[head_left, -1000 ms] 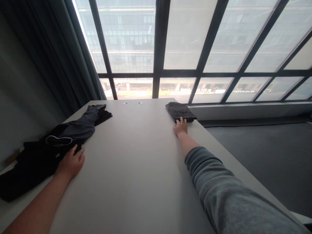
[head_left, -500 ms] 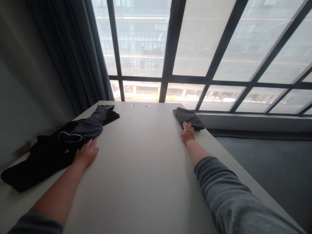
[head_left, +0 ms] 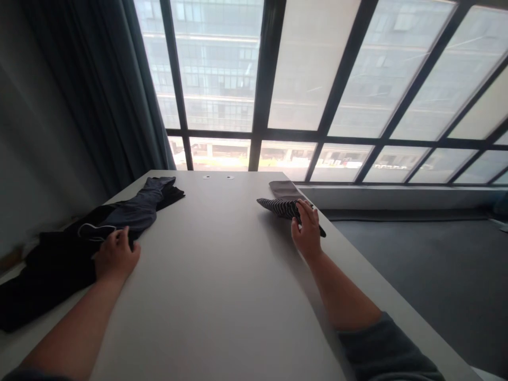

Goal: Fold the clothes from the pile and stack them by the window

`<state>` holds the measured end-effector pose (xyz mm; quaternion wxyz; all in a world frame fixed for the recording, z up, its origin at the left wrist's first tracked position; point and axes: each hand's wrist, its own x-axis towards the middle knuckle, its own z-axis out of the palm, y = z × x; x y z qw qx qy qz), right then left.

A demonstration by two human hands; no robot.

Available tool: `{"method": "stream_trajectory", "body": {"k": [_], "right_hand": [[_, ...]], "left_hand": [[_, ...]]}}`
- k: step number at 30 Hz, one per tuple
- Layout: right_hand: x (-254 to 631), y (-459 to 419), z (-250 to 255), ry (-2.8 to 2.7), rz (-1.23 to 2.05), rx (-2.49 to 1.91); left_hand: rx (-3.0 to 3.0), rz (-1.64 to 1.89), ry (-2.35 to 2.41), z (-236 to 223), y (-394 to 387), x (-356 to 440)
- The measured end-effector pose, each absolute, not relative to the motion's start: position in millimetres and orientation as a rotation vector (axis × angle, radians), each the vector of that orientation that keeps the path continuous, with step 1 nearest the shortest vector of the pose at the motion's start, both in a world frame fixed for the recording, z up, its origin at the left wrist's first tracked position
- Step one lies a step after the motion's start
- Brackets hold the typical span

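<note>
My right hand (head_left: 307, 232) closed on striped cloth (head_left: 278, 207), tilted above white table (head_left: 218, 280) near right edge. My left hand (head_left: 117, 257), fingers loosely curled, at dark clothes (head_left: 55, 264); cannot tell if gripping.

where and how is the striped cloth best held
Probably by the right end of the striped cloth, coming from the near side, thumb and fingers pinching the layers, much as the right hand holds it. It looks folded and thin, seen nearly edge-on, and that end is nearest the right arm. The fingers partly hide the exact grip.
</note>
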<state>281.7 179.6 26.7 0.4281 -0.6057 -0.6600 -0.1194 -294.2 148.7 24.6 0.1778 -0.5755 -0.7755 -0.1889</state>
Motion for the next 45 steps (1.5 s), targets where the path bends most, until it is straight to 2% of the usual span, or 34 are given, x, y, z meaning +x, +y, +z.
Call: {"method": "stream_trajectory", "body": {"k": [3,7,11,15,19,22,25,27,29,31,33,35,38,42,45], "right_hand": [[276.7,137.3,41.2,-1.716,-0.249,-1.361],[281.2,105.4,24.2,-1.871,-0.019,-1.252],[286.5,95.5,-1.1,-1.958,0.276,-1.424],[288.1,85.7,5.8,-1.972,0.205,-1.482],[279.2,71.0,28.8,-2.002,0.363,-1.769],[254.1,52.6,38.1,-2.072,0.421,-1.791],[217.0,24.9,39.4,-2.135,0.380,-1.611],[195.5,4.7,36.3,-2.349,0.403,-1.404],[182.7,-11.6,30.8,-2.631,0.467,-1.071],[179.1,-20.5,24.4,-2.800,0.508,-0.767],[181.3,-21.4,19.3,-2.826,0.521,-0.635],[184.9,-16.9,16.4,-2.781,0.543,-0.632],[186.9,-7.1,15.0,-2.659,0.580,-0.783],[185.9,4.8,13.7,-2.312,0.706,-1.100],[190.0,13.4,14.2,-1.945,0.729,-1.103]], "left_hand": [[-1.545,-0.697,-2.312,22.0,148.9,-307.2],[-1.508,-0.819,-2.448,20.7,146.3,-315.0],[-1.511,-0.663,-2.446,31.7,135.2,-300.1],[-1.849,-0.432,-2.191,38.7,115.8,-245.3],[-2.570,-0.504,-1.672,19.7,82.2,-147.7],[-2.840,-0.766,-1.455,1.9,58.7,-77.8],[-2.801,-1.227,-1.557,-0.4,44.3,-36.2],[-2.734,-1.370,-1.610,7.1,35.8,-25.7],[-2.760,-1.273,-1.648,17.2,25.3,-25.2],[-2.831,-1.023,-1.732,26.4,14.5,-30.7],[-2.837,-0.784,-1.872,32.6,7.7,-39.9],[-2.779,-0.740,-2.018,35.9,7.7,-51.0],[-2.666,-1.080,-2.164,36.8,17.9,-66.0],[-2.435,-1.759,-2.357,38.1,30.3,-74.5],[-2.232,-2.289,-2.407,45.5,31.2,-76.8]]}}
